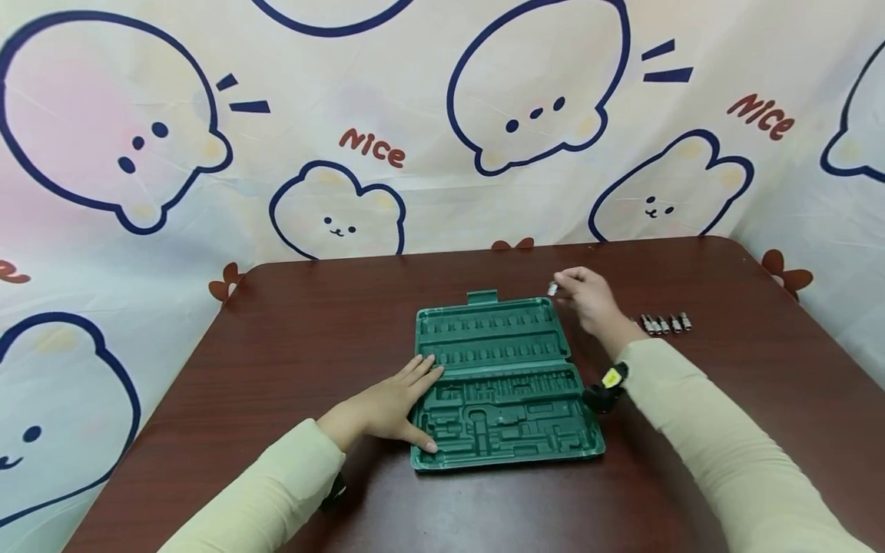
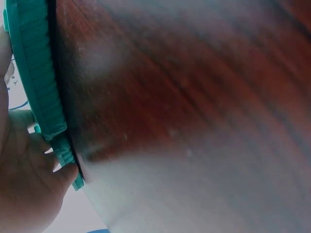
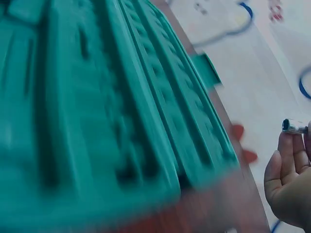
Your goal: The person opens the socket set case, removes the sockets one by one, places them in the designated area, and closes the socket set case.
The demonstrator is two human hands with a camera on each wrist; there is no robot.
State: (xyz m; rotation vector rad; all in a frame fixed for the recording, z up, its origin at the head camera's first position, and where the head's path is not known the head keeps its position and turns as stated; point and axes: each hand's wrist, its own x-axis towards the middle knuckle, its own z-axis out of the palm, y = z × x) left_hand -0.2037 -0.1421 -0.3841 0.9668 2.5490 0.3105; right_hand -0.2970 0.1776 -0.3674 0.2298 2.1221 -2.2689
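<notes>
A green plastic tool case (image 1: 508,376) lies unfolded on the table, its moulded slots bare. Across its left edge rests my left hand (image 1: 394,403), fingers spread and thumb on the near half; the left wrist view shows that hand (image 2: 29,179) against the case's side (image 2: 36,68). My right hand (image 1: 588,296) is raised near the case's far right corner and pinches a small silver socket (image 1: 552,289). In the right wrist view the socket (image 3: 294,126) shows its hollow end at the fingertips.
Several metal sockets (image 1: 665,323) stand in a row to the right of the case, partly behind my right forearm. The brown table (image 1: 311,338) ends at a patterned cloth backdrop (image 1: 429,192). A latch tab (image 1: 482,296) sticks out from the case's far edge.
</notes>
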